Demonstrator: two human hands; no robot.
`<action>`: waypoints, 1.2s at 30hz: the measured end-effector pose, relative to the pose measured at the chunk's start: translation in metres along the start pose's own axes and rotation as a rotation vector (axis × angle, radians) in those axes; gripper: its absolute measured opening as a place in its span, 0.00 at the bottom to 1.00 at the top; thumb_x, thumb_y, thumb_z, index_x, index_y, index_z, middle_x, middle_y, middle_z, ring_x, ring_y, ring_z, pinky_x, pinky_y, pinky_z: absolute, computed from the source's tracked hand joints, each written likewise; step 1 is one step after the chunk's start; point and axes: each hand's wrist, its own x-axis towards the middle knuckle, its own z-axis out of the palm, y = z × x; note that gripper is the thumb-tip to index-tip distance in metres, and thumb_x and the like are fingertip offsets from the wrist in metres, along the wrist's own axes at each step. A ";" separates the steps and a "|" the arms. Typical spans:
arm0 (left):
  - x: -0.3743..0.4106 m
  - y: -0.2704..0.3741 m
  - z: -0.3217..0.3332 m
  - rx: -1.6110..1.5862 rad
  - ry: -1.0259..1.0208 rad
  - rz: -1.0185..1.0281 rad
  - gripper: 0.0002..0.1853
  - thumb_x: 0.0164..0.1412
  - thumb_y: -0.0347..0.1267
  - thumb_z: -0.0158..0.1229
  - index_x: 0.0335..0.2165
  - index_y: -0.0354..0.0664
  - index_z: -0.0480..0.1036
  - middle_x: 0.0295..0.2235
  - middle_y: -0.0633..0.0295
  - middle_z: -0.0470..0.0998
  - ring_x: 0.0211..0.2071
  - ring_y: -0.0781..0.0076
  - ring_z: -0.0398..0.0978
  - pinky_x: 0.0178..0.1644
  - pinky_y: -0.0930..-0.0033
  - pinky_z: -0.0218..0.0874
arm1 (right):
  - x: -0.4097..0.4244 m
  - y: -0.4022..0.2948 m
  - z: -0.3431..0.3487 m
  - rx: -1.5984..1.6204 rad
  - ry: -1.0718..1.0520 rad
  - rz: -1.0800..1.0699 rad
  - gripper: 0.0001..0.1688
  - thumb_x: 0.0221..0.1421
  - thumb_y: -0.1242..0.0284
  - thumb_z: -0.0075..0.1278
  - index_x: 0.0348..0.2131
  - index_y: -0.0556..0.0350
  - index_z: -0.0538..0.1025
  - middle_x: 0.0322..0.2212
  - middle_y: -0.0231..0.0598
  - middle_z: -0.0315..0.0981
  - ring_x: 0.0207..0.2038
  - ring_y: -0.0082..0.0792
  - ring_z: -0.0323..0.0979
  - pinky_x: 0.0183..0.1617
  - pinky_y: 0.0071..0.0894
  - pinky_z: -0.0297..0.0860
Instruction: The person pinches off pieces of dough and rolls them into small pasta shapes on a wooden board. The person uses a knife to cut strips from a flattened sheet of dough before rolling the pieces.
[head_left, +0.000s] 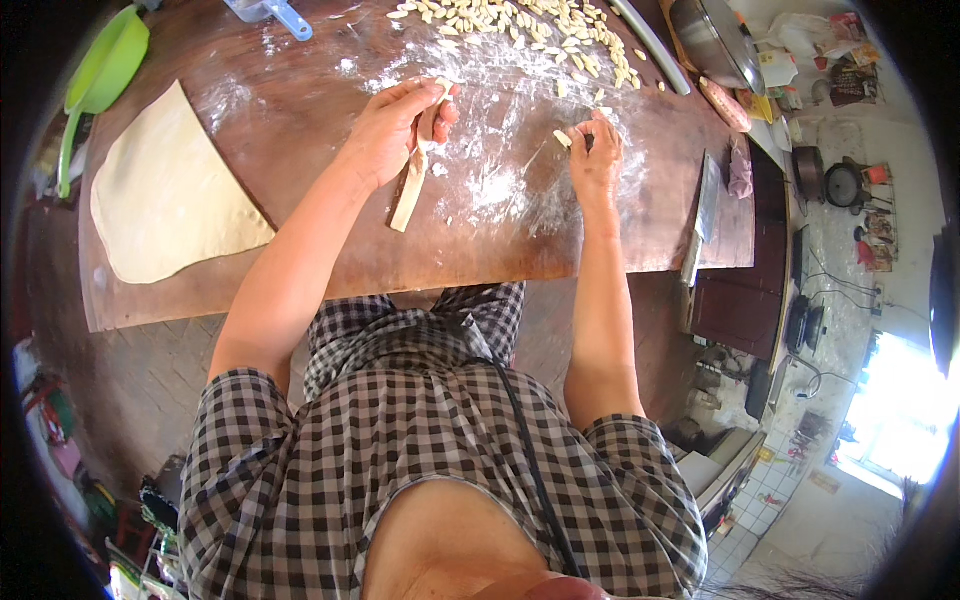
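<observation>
My left hand (401, 124) pinches a long strip of dough (409, 191) above the floured wooden board (352, 247); one end sticks up past the fingertips and the rest hangs toward the near edge. To its right, my right hand (596, 154) has its fingertips curled at a small dough piece (562, 139); whether it grips this piece or it is just leaving the fingers, I cannot tell. Many small dough pieces (517, 26) lie scattered at the far side in white flour. A large rolled sheet of dough (172, 195) lies flat at the left.
A kitchen knife (705, 202) lies at the board's right, beside a crumpled cloth or bag (740, 169). A grey rod (652, 45) and a metal bowl (716, 45) are at the far right. A green plastic strainer or ladle (109, 67) and a blue-handled scoop (289, 19) sit far left.
</observation>
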 end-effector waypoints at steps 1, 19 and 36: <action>0.002 -0.001 -0.003 0.014 -0.018 0.002 0.13 0.64 0.31 0.47 0.39 0.31 0.71 0.26 0.61 0.74 0.24 0.77 0.69 0.30 0.77 0.64 | -0.001 0.001 -0.002 -0.006 -0.021 0.022 0.08 0.50 0.73 0.54 0.31 0.56 0.72 0.45 0.52 0.69 0.49 0.51 0.65 0.54 0.46 0.58; 0.005 -0.018 -0.012 0.380 -0.282 0.119 0.24 0.64 0.33 0.48 0.58 0.44 0.60 0.34 0.65 0.76 0.33 0.80 0.70 0.43 0.75 0.65 | 0.014 -0.103 -0.040 0.465 -0.205 0.156 0.12 0.52 0.72 0.54 0.37 0.59 0.75 0.28 0.43 0.77 0.31 0.32 0.75 0.35 0.31 0.69; -0.008 -0.005 -0.004 0.186 -0.599 -0.057 0.12 0.63 0.34 0.51 0.32 0.34 0.73 0.26 0.60 0.77 0.28 0.74 0.74 0.38 0.71 0.66 | 0.016 -0.136 -0.020 0.257 -0.098 -0.102 0.08 0.52 0.74 0.53 0.32 0.60 0.75 0.25 0.47 0.75 0.26 0.35 0.74 0.30 0.32 0.68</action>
